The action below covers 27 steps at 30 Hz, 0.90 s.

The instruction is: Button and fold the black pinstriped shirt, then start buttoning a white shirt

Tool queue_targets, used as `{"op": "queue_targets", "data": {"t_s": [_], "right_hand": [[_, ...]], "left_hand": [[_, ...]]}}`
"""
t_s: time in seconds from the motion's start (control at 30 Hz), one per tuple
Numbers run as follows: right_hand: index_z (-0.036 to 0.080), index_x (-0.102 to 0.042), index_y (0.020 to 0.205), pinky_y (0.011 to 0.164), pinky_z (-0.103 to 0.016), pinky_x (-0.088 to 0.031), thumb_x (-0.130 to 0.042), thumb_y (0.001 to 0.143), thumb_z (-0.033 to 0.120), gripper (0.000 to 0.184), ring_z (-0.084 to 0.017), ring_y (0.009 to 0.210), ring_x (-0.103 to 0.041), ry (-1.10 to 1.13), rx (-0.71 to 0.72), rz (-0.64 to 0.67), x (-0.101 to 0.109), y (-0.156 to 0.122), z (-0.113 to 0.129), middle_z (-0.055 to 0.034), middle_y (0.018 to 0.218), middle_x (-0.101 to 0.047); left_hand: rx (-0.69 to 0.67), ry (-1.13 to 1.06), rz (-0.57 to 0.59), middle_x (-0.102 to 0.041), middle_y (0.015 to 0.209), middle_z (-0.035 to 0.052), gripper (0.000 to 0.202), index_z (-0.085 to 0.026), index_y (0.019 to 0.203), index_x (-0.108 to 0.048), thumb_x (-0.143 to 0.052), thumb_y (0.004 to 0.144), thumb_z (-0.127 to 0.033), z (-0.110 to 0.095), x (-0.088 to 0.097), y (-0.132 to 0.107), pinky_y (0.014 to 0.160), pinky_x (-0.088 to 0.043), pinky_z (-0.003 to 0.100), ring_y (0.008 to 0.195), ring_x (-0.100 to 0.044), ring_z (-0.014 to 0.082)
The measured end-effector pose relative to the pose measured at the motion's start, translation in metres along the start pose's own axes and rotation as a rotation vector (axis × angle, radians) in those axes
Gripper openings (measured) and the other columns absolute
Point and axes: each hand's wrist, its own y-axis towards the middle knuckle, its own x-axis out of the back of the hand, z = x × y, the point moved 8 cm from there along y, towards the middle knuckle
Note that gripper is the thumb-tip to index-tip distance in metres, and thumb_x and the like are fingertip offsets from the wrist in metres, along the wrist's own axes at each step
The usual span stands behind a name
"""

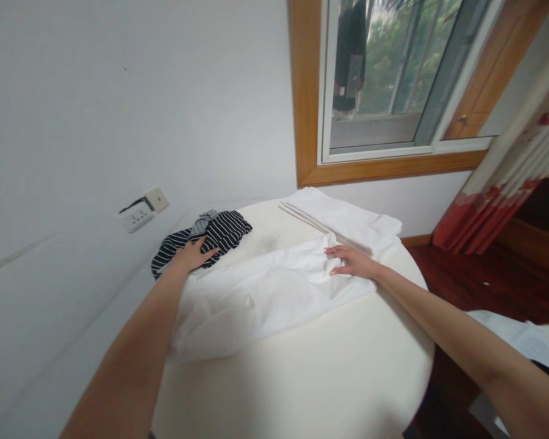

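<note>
A long white cloth (274, 292), partly folded and wrinkled, lies across the round white table (302, 372). My left hand (193, 255) rests with fingers spread at the cloth's left far corner, its fingertips over a bundled black-and-white striped garment (226, 231). Whether those fingers press the garment or only lie over it, I cannot tell. Toward the other end, my right hand (351, 262) lies on the white cloth, fingers apart and nothing visibly gripped. Just beyond it is a neatly folded white cloth (338, 213) in layers.
The table stands against a white wall with a power socket (137, 214) at left. Behind it is a wood-framed window (307, 122). A red and cream curtain (480, 201) hangs at right. More white fabric (526, 335) lies low on the right, past the table edge.
</note>
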Motion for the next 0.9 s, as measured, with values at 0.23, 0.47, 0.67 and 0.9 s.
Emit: {"op": "queue_targets", "data": {"t_s": [0.23,0.47,0.67,0.9], "right_hand": [[0.018,-0.071,0.088,0.105,-0.041,-0.042,-0.064,0.076,0.063,0.048,-0.025,0.122,-0.056,0.081,-0.018,0.008,0.001,0.012,-0.007,-0.0148,0.126,-0.061],[0.022,-0.071,0.101,0.114,-0.048,-0.028,-0.064,0.079,0.055,0.041,-0.029,0.127,-0.051,0.047,-0.094,-0.077,0.03,-0.012,0.027,-0.009,0.119,-0.067],[0.018,-0.064,0.092,0.07,-0.028,-0.05,-0.067,0.077,0.051,0.036,-0.019,0.082,-0.062,0.36,-0.281,0.2,0.025,-0.076,0.054,-0.0033,0.089,-0.065],[0.02,-0.069,0.103,0.077,-0.029,-0.053,-0.073,0.074,0.045,0.038,-0.021,0.089,-0.066,0.553,-0.338,0.608,0.001,-0.139,0.098,-0.0038,0.096,-0.069]], "left_hand": [[0.14,-0.084,-0.082,-0.025,0.153,0.0246,0.108,-0.024,0.153,-0.015,-0.034,0.068,-0.088,0.001,0.017,-0.034,0.1,-0.023,0.073,0.134,-0.028,0.0525],[0.134,-0.042,-0.269,-0.017,0.157,0.0208,0.097,-0.024,0.152,-0.02,-0.042,0.075,-0.078,-0.008,0.059,-0.075,0.099,-0.021,0.076,0.134,-0.024,0.0539],[-0.456,-0.105,-0.26,-0.046,0.144,0.0144,0.062,-0.017,0.134,-0.053,-0.039,0.09,-0.059,-0.071,0.055,-0.157,0.112,-0.031,0.047,0.133,-0.041,0.0308],[-0.599,-0.209,-0.109,-0.067,0.106,0.0065,0.049,-0.028,0.135,-0.051,-0.047,0.091,-0.051,-0.084,0.036,-0.269,0.088,-0.051,0.035,0.095,-0.063,0.0214]]}}
